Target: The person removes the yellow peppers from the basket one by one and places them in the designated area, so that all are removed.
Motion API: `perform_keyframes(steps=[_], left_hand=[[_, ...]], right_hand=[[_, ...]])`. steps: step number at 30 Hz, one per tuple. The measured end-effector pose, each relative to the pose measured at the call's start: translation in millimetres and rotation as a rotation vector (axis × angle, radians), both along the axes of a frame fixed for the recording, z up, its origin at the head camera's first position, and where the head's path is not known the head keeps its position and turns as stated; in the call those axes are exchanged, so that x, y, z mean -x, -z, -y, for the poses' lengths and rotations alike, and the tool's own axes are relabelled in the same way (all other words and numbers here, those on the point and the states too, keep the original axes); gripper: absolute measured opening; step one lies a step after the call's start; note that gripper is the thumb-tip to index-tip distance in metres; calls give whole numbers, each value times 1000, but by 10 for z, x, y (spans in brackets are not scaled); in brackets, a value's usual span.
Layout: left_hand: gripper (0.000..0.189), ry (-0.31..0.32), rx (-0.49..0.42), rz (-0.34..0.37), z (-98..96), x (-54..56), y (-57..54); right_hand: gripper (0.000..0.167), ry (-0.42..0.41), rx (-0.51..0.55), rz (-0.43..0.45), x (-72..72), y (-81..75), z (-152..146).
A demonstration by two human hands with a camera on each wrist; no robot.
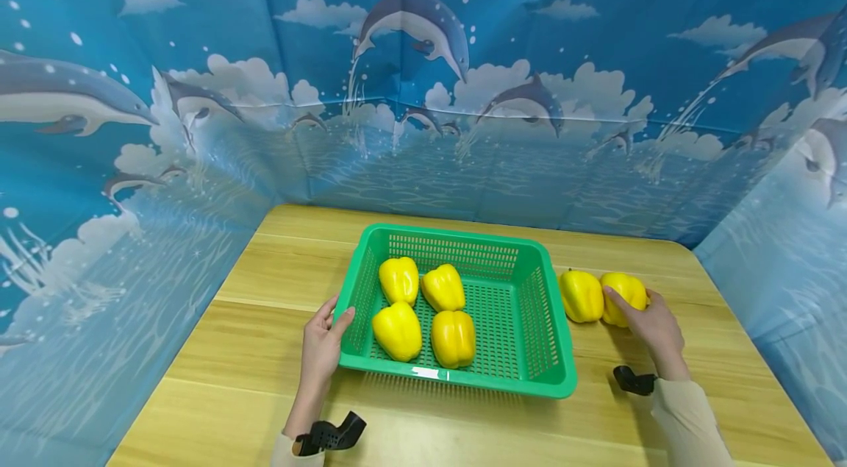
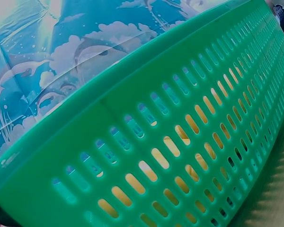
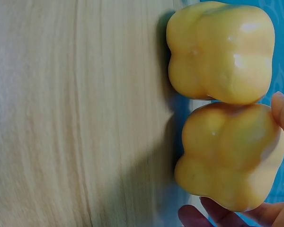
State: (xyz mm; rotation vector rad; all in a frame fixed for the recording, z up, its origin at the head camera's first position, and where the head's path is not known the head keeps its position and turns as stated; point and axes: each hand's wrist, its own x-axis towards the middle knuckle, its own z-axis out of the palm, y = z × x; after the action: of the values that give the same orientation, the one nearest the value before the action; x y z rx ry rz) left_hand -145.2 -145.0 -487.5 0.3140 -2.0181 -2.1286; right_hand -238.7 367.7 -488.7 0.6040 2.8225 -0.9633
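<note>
- The left hand (image 1: 323,346) grips the left rim of the green basket (image 1: 503,384), its thumb over the top edge and its fingers on the outer side.
- The right hand (image 1: 655,327) is partly spread around the outer pepper (image 1: 622,289), thumb on one side and fingers on the other, holding it.
- The inner pepper (image 1: 582,296) sits between that one and the basket's right wall; the right wrist view shows the two touching.
- The basket stands on the wooden counter (image 1: 238,349), between the hands.
- Four yellow peppers (image 1: 398,332) lie in its left and middle part, two toward the back and two toward the front; its right part shows bare mesh.
- In the left wrist view, yellow shows through the slots of the basket's wall.
- A white label (image 1: 429,373) is on the front rim.
- Each wrist wears a black device (image 1: 329,434); the sleeves (image 1: 691,419) are pale.
- A blue dolphin-print cloth (image 1: 370,158) hangs behind the counter.
</note>
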Motion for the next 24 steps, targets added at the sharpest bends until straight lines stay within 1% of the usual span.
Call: perform_keyframes(steps=[9,17,24], left_hand=[[53,9,4,3,-1,-13,-24],[52,1,14,4,-2,-2,9],[49,-5,13,-5,-1,6,26]], right_hand=[[117,3,11,0,3,22,-9],[117,1,37,-12,0,38,-13],[117,1,34,-27,-4,66,-12]])
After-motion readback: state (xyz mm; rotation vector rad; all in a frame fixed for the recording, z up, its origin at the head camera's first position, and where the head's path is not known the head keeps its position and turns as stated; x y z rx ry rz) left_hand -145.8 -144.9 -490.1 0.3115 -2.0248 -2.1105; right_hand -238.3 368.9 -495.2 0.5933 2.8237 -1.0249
